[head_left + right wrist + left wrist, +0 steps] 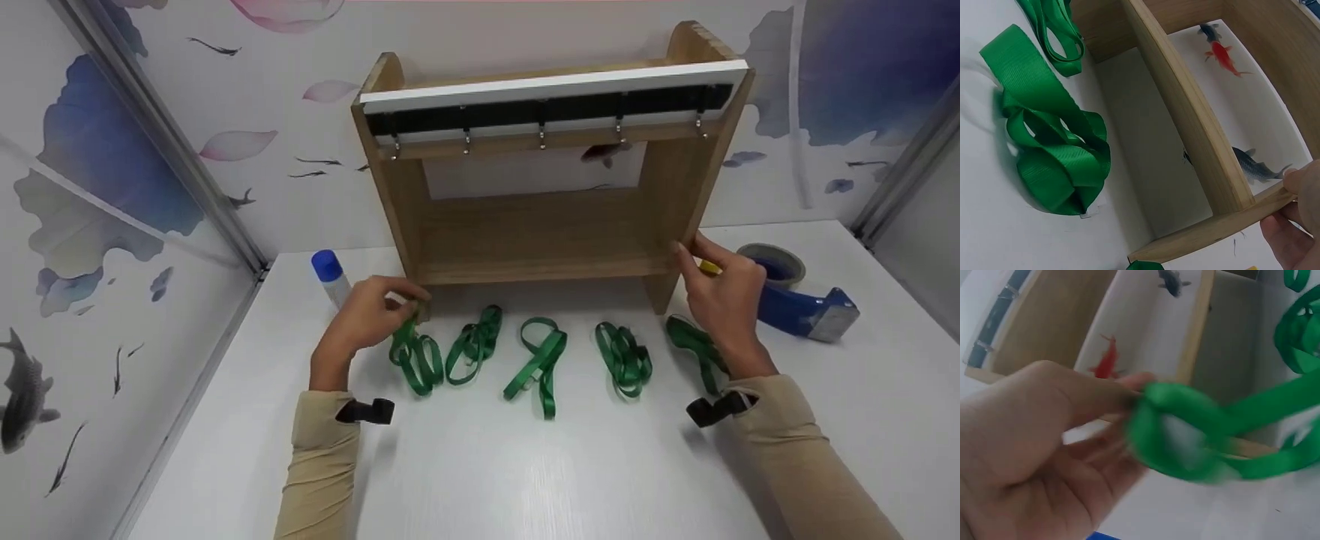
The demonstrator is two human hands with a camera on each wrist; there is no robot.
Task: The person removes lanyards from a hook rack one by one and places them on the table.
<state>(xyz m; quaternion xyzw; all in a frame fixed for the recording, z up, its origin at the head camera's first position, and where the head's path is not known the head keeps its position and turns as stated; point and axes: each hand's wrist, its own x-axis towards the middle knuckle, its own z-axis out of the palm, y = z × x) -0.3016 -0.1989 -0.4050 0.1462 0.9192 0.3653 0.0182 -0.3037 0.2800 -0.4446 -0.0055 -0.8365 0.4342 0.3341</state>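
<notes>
A wooden rack (540,232) with a row of metal hooks (541,137) under its top rail stands on the white table (525,465). Several green strap loops lie in a row in front of it. My left hand (397,304) pinches the leftmost green strap (416,360) at its top end, close to the rack's left foot. In the left wrist view the thumb and fingers (1095,399) hold this strap (1185,427), which is blurred. My right hand (690,259) grips the front edge of the rack's right side panel (1224,219). The rightmost strap (694,341) lies just under that wrist, bunched up (1055,152).
A glue stick with a blue cap (330,276) stands left of the rack. A blue tape dispenser (795,304) with a roll sits to the right. Papered walls close in the table at the back and both sides.
</notes>
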